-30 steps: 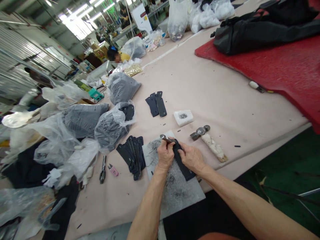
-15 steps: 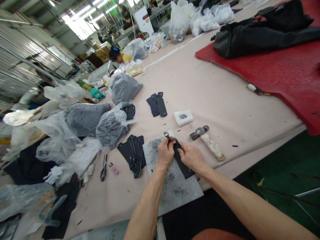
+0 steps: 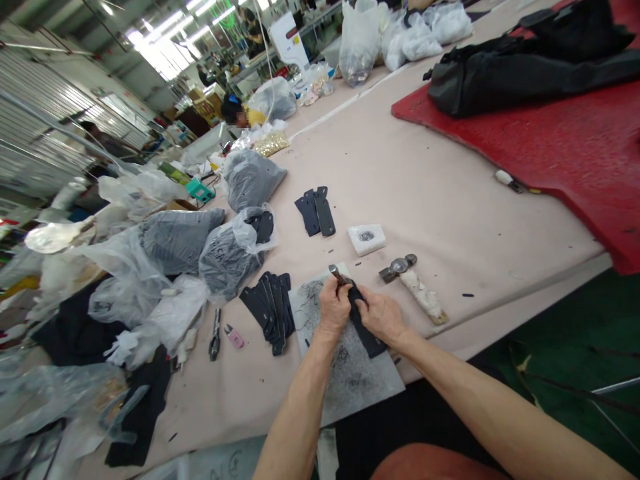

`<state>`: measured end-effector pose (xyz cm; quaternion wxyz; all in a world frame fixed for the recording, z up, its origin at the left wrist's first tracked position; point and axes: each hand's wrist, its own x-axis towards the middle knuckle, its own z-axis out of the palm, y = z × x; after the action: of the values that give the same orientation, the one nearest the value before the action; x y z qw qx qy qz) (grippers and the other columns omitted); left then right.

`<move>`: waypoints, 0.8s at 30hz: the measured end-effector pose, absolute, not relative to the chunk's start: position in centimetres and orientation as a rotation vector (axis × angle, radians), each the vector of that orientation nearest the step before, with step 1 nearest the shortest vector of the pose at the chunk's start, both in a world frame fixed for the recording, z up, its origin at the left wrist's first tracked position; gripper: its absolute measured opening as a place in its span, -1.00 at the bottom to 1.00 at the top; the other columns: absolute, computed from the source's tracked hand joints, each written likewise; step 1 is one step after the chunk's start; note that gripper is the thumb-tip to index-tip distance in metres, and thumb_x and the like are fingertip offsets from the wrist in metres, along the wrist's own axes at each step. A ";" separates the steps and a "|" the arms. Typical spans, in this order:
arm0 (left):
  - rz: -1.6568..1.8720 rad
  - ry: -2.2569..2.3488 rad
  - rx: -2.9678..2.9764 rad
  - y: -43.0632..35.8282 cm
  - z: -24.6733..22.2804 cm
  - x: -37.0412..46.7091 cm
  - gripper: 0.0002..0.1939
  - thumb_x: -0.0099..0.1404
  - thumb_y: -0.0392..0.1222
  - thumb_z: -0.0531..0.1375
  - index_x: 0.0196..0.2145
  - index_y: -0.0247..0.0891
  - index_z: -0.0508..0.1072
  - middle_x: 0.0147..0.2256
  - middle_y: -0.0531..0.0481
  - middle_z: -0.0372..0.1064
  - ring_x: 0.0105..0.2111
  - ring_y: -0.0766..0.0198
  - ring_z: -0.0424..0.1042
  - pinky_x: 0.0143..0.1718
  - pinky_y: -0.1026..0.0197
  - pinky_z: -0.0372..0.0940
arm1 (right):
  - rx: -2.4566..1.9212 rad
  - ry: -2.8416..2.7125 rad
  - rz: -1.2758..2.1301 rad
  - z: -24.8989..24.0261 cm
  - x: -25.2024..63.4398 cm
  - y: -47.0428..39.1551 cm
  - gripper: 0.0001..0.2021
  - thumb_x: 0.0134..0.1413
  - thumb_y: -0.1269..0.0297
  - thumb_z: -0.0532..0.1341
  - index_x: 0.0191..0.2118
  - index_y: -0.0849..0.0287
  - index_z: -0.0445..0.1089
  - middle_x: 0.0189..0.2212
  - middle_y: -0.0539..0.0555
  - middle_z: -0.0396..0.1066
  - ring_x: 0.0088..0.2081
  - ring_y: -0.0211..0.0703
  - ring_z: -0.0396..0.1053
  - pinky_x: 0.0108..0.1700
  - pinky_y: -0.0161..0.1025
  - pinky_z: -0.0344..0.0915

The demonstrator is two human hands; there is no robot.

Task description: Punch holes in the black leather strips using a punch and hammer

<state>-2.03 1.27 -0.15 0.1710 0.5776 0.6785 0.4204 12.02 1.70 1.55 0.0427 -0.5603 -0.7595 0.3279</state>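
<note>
My left hand (image 3: 334, 308) is closed around a metal punch (image 3: 336, 272), its bright end sticking up past the fingers. In the closed fingers of my right hand (image 3: 384, 317) is a dark fabric strip (image 3: 368, 335), which slants down over a scuffed grey board (image 3: 357, 393). The punch's lower end is hidden by my fingers and the strip. Right of my hands lies a ball-peen hammer (image 3: 419, 293) with a wrapped handle. A white block (image 3: 367, 239) with a dark smudge sits beyond them. Left of the board is a fanned pile of dark strips (image 3: 270, 310).
More dark strips (image 3: 317, 212) lie farther up the table (image 3: 425, 180). Pink thread snips (image 3: 233, 336) and a dark slender tool (image 3: 215, 335) are at the left, near stuffed plastic bags (image 3: 230, 257). A black bag (image 3: 515, 77) rests on a red sheet (image 3: 565, 153). People are in the background.
The view has shifted slightly, so the things at the left appear a little farther right. Both hands keep their hold on the punch and strip, with hardly any movement.
</note>
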 end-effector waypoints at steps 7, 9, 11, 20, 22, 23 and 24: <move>1.211 1.927 1.657 1.1 -0.4 -2.3 -0.88 0.29 -0.23 0.13 -0.28 -0.18 0.48 -0.30 -0.04 0.53 -0.25 0.17 0.51 -0.11 0.11 0.36 | -1.715 -2.297 1.017 1.5 12.1 1.7 -0.55 0.30 0.16 -0.02 0.26 -0.03 0.21 -0.21 0.15 0.56 -0.20 0.03 0.53 -0.19 -0.17 0.30; 1.186 1.902 1.694 1.2 -0.4 -2.4 -0.88 0.30 -0.23 0.13 -0.27 -0.17 0.48 -0.29 -0.04 0.54 -0.25 0.17 0.51 -0.11 0.11 0.37 | -1.714 -2.293 1.018 1.3 12.1 1.7 -0.55 0.30 0.15 -0.02 0.26 -0.03 0.22 -0.22 0.16 0.57 -0.20 0.04 0.53 -0.20 -0.17 0.30; 1.168 1.905 1.698 1.3 -0.4 -2.5 -0.87 0.30 -0.23 0.12 -0.26 -0.17 0.48 -0.29 -0.04 0.54 -0.26 0.18 0.52 -0.12 0.11 0.37 | -1.709 -2.294 1.024 1.3 12.0 1.7 -0.55 0.30 0.14 -0.02 0.26 -0.03 0.21 -0.22 0.15 0.57 -0.21 0.03 0.53 -0.20 -0.17 0.30; 1.176 1.964 1.752 1.3 -0.8 -2.4 -0.86 0.31 -0.23 0.10 -0.26 -0.19 0.47 -0.30 -0.07 0.53 -0.27 0.17 0.51 -0.14 0.13 0.38 | -1.728 -2.309 1.039 1.4 12.0 1.8 -0.53 0.32 0.14 -0.04 0.29 -0.02 0.19 -0.20 0.17 0.57 -0.19 0.00 0.52 -0.18 -0.20 0.29; 1.194 1.991 1.756 1.2 -0.9 -2.5 -0.86 0.32 -0.21 0.10 -0.26 -0.20 0.47 -0.29 -0.08 0.53 -0.25 0.16 0.51 -0.12 0.12 0.38 | -1.724 -2.305 1.036 1.5 12.1 1.8 -0.53 0.32 0.15 -0.04 0.29 0.00 0.20 -0.20 0.17 0.57 -0.19 0.00 0.52 -0.18 -0.20 0.29; 1.203 2.007 1.749 1.2 -1.0 -2.5 -0.86 0.32 -0.21 0.10 -0.25 -0.20 0.47 -0.28 -0.09 0.53 -0.24 0.15 0.51 -0.11 0.11 0.38 | -1.721 -2.302 1.036 1.5 12.1 1.8 -0.53 0.32 0.14 -0.04 0.29 0.01 0.20 -0.20 0.17 0.57 -0.19 -0.01 0.52 -0.18 -0.20 0.29; 1.211 2.019 1.736 1.1 -1.0 -2.5 -0.85 0.32 -0.20 0.10 -0.26 -0.21 0.47 -0.28 -0.09 0.53 -0.23 0.15 0.51 -0.10 0.11 0.38 | -1.720 -2.297 1.037 1.5 12.1 1.8 -0.53 0.32 0.14 -0.04 0.29 0.01 0.20 -0.19 0.17 0.56 -0.19 -0.01 0.52 -0.17 -0.20 0.29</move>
<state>-2.52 1.11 -1.03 0.1081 0.5899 0.6863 0.4115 12.10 1.75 1.50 0.0450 -0.5631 -0.7521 0.3394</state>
